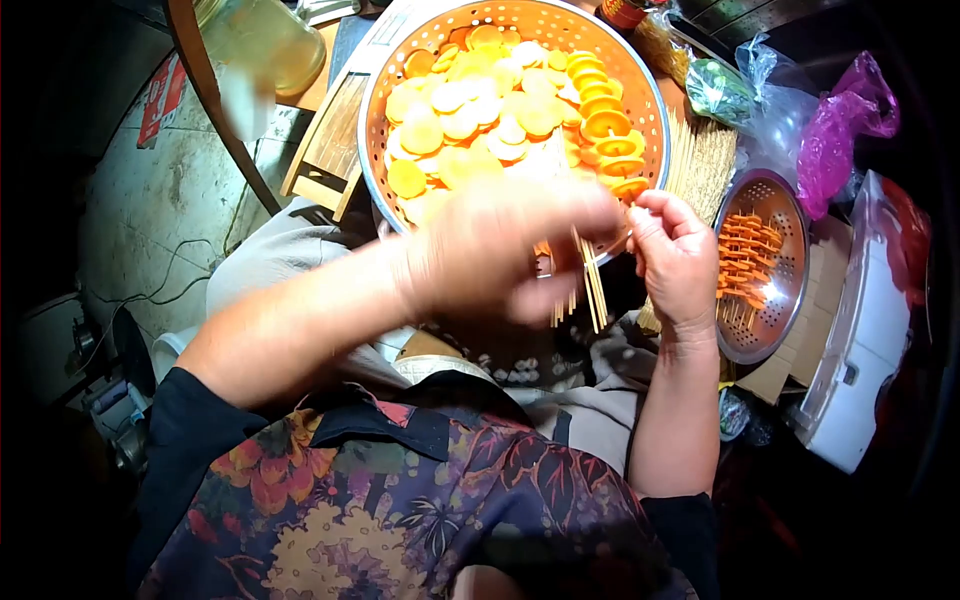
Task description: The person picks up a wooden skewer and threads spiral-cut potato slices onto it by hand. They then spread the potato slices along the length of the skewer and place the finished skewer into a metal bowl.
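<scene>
A large perforated metal colander (378, 130) holds many round orange slices (460, 110). Along its right side runs a row of slices threaded on a skewer (605, 125). My right hand (675, 245) pinches the near end of that skewer at the colander's rim. My left hand (510, 240) is blurred by motion over the near rim, close to my right hand; its fingers are smeared and their grip cannot be made out. Several thin bare sticks (594, 285) hang below and between the hands.
A smaller metal colander (790, 300) at the right holds finished-looking skewers of orange slices. Bundled sticks (705, 170), a pink plastic bag (845, 130) and a white foam box (860, 340) lie nearby. A glass jar (285, 55) stands at the upper left.
</scene>
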The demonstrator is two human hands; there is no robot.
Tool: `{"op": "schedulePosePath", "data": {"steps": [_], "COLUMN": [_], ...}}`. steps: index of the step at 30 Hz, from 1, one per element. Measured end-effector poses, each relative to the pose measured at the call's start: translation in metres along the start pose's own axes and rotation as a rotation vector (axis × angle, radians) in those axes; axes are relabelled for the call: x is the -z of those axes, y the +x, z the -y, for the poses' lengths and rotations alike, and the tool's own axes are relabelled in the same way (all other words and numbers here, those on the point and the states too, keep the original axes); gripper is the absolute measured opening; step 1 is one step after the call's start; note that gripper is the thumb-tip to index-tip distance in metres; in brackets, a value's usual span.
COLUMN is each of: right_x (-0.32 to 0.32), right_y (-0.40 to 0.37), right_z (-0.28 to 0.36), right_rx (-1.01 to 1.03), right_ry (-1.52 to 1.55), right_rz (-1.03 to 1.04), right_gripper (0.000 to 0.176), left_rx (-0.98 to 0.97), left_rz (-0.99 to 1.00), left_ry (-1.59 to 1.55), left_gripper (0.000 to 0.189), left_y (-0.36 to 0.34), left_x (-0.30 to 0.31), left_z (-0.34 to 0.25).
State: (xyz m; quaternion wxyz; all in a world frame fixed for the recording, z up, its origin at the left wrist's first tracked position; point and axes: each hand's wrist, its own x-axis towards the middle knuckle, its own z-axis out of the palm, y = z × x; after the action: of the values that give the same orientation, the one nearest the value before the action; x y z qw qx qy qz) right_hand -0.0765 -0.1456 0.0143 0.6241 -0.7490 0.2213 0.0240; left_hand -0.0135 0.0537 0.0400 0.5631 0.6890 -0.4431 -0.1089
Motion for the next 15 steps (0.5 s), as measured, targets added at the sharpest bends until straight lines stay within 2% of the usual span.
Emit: {"op": "schedulePosePath", "data": {"steps": [1,2,3,4,6,7,8,9,10,12,13,15], "right_x": [0.004,0.010,0.013,0.017,0.021,0.021,0.021,0.021,0.021,0.019,0.016,0.011], "right_y": [0.003,0.007,0.011,0.016,0.023,0.026,0.027,0.029,0.030,0.031,0.030,0.028], "right_z": [-0.001,-0.003,-0.008,-0.012,-0.016,-0.018,-0.020,-0.021,-0.023,-0.024,-0.022,-0.020], "right_rx": [0.001,0.001,0.052,0.081,0.080,0.078,0.075,0.107,0.139,0.149,0.160,0.162], "right_ry": [-0.025,-0.050,-0.119,-0.224,-0.273,-0.294,-0.293,-0.388,-0.485,-0.503,-0.537,-0.564], "right_rz": [-0.011,-0.022,-0.065,-0.103,-0.123,-0.135,-0.131,-0.152,-0.173,-0.178,-0.185,-0.195], "right_gripper": [0.014,0.014,0.015,0.016,0.017,0.018,0.018,0.019,0.019,0.020,0.020,0.020], "left_rx": [-0.043,-0.380,-0.539,-0.550,-0.586,-0.578,-0.628,-0.674,-0.671,-0.398,-0.344,-0.347], "left_rz": [0.315,0.137,0.038,-0.061,0.185,0.182,0.006,-0.170,-0.169,-0.562,-0.608,-0.535], "left_ry": [0.127,0.210,0.121,-0.068,-0.298,-0.301,-0.190,-0.076,-0.075,-0.317,-0.357,-0.292], "left_gripper": [0.020,0.018,0.011,0.010,0.013,0.013,0.015,0.035,0.035,0.022,0.020,0.018], "left_y": [0.004,-0.002,-0.008,-0.009,-0.005,-0.012,-0.023,-0.030,-0.026,-0.017,-0.015,-0.015], "left_x": [0.007,-0.003,-0.012,-0.019,-0.006,-0.014,-0.030,-0.043,-0.048,-0.053,-0.052,-0.045], "left_z": [-0.019,-0.030,-0.039,-0.054,-0.069,-0.075,-0.088,-0.098,-0.107,-0.125,-0.126,-0.123]}}
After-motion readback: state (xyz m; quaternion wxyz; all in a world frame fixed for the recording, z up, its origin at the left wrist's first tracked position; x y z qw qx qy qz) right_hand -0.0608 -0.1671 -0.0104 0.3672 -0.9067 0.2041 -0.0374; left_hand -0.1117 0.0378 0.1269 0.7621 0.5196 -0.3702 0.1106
